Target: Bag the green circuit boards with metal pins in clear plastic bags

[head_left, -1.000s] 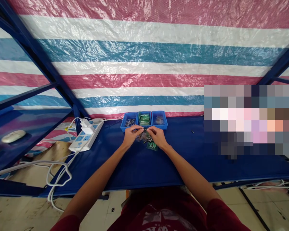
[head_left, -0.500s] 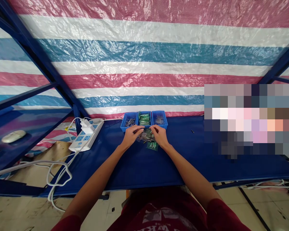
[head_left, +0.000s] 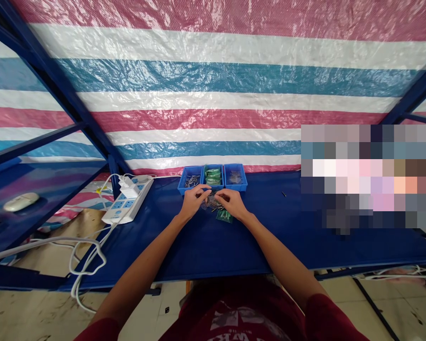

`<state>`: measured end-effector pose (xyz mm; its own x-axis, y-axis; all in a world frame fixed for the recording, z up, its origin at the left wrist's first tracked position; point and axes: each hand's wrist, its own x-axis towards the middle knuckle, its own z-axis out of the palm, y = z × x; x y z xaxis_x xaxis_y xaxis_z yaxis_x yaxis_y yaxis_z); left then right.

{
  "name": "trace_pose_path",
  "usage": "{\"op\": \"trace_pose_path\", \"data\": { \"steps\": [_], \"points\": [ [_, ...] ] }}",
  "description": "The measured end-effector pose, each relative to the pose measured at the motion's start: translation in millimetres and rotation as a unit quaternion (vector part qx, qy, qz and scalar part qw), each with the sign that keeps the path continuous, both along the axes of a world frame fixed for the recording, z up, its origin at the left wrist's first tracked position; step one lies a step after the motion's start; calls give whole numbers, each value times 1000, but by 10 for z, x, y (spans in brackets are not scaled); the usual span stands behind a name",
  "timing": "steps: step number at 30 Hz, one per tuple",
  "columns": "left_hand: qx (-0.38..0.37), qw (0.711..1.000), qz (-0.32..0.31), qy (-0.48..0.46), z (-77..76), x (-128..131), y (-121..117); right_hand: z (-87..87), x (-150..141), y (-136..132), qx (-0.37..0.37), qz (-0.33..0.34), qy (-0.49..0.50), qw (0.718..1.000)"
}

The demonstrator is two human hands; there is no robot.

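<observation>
My left hand (head_left: 193, 200) is closed in a pinch over a small pile, thumb and forefinger nearly meeting; what sits between them is too small to make out. Across from it my right hand (head_left: 233, 202) also pinches, its fingertips low at the pile's right side, their contents hidden. Between the hands lie clear plastic packets (head_left: 209, 202) with thin dark metal pieces (head_left: 216, 207) on and beside them. A green packet (head_left: 225, 216) rests just below the right fingers. Behind stand three blue bins: one with metal pieces (head_left: 192, 181), one with green packets (head_left: 213, 176), one with clear packets (head_left: 235, 177).
A white power strip (head_left: 128, 201) with a plugged-in adapter and loose white cables (head_left: 88, 270) lies left. One small dark piece (head_left: 284, 193) is on the blue table (head_left: 206, 251) to the right. A mouse (head_left: 21, 202) sits on the left surface. The far right is pixelated.
My right hand first drew slightly right, away from the left, then came back left and lower over the pile. The left hand has stayed almost in place. The bins have not moved.
</observation>
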<state>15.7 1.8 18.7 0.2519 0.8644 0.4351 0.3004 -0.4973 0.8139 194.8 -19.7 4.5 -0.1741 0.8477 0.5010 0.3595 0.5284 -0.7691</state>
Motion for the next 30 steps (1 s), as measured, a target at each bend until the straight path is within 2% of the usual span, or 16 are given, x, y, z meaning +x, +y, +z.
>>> {"op": "trace_pose_path", "data": {
  "steps": [5,14,18,23,27,30],
  "points": [
    [-18,1000,-8,1,23,6,-14,-34,-6,16,4,19,-9,1000],
    [-62,997,-46,15,65,-11,19,4,10,3,-7,-49,26,998],
    [-110,990,21,-89,39,-16,87,8,20,13,-12,-83,25,996],
    [-158,949,118,-248,6,-106,203,-2,27,22,-17,-91,16,996],
    [-210,931,118,-274,-3,-164,247,8,21,15,-16,-92,3,996],
    [-210,940,103,-247,-2,-161,243,1,34,27,-14,-101,-22,995]
  ]
}}
